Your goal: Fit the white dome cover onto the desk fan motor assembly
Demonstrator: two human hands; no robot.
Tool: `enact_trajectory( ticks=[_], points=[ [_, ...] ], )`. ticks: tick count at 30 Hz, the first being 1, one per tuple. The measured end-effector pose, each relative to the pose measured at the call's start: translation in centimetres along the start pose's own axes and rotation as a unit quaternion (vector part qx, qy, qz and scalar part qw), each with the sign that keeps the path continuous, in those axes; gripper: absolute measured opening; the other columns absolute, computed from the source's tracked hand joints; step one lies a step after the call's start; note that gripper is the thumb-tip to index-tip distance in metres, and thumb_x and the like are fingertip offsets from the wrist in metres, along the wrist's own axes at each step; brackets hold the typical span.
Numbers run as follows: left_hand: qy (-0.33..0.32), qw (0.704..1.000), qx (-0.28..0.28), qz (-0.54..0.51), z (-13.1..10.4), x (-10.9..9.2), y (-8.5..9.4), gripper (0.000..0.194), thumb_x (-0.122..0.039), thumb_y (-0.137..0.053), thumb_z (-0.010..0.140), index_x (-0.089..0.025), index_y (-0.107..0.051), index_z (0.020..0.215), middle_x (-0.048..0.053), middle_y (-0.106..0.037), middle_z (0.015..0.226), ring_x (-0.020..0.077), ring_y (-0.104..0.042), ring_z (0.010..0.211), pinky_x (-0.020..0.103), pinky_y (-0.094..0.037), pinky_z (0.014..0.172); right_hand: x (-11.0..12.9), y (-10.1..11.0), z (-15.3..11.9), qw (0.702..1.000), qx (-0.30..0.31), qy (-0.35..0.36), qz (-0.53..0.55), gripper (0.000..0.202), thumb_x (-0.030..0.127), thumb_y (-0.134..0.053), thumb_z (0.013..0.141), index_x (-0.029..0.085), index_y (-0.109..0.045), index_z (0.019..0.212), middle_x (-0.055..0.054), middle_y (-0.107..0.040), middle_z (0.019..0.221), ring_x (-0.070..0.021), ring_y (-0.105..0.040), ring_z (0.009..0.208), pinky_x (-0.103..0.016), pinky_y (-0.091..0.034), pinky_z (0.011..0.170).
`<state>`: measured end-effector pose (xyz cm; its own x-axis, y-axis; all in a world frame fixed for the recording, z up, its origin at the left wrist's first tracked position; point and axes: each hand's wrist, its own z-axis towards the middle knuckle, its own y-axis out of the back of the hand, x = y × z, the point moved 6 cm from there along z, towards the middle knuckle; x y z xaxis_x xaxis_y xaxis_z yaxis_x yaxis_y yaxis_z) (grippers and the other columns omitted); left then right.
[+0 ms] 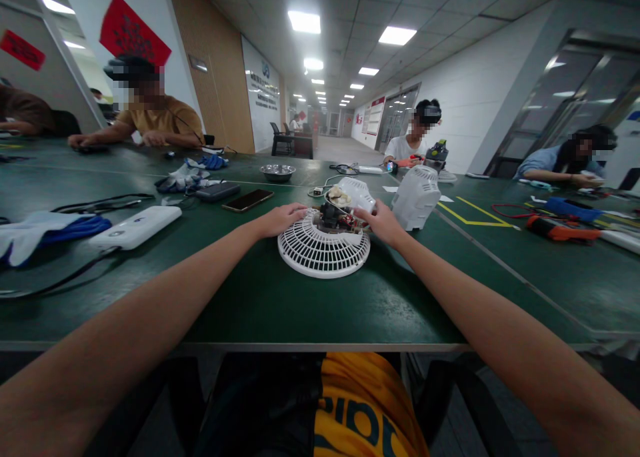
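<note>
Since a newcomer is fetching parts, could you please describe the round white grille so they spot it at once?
On the green table, find the wearer's left hand and right hand. Between them and nearer the camera lies the white grille. Its round, ribbed shape sets it apart from the upright white housing to its right.

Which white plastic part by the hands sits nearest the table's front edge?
The round slotted grille by the left hand. The tall housing right of the right hand and the smaller curved cover sit farther back.
</note>
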<state>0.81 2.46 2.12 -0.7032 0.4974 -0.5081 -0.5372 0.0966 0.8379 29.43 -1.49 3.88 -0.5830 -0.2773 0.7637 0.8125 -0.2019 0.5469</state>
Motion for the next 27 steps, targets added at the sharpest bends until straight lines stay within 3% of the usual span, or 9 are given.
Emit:
enact_trajectory(
  ticks=[12,27],
  points=[
    [0.0,1.0,0.002,0.008,-0.06,-0.09,0.0,0.069,-0.063,-0.031,0.096,-0.017,-0.055,0.142,0.011,-0.06,0.145,0.0296,-0.057,0.131,0.037,-0.04,0.111,0.2,0.32,0.08,0.999,-0.015,0.009,-0.033,0.049,0.059,-0.071,0.079,0.019,-0.06,0.105,-0.009,-0.07,0.096,-0.0243,-0.067,0.087,-0.043,-0.057,0.083],
    [0.003,1.0,-0.001,0.011,-0.32,-0.54,0.13,0.068,-0.061,-0.031,0.096,-0.016,-0.056,0.141,0.012,-0.06,0.144,0.0302,-0.056,0.132,0.038,-0.04,0.111,0.08,0.11,0.05,1.0,0.0,0.0,-0.027,0.055,0.063,-0.069,0.079,0.018,-0.059,0.108,-0.01,-0.07,0.098,-0.0218,-0.067,0.081,-0.041,-0.058,0.079]
  ],
)
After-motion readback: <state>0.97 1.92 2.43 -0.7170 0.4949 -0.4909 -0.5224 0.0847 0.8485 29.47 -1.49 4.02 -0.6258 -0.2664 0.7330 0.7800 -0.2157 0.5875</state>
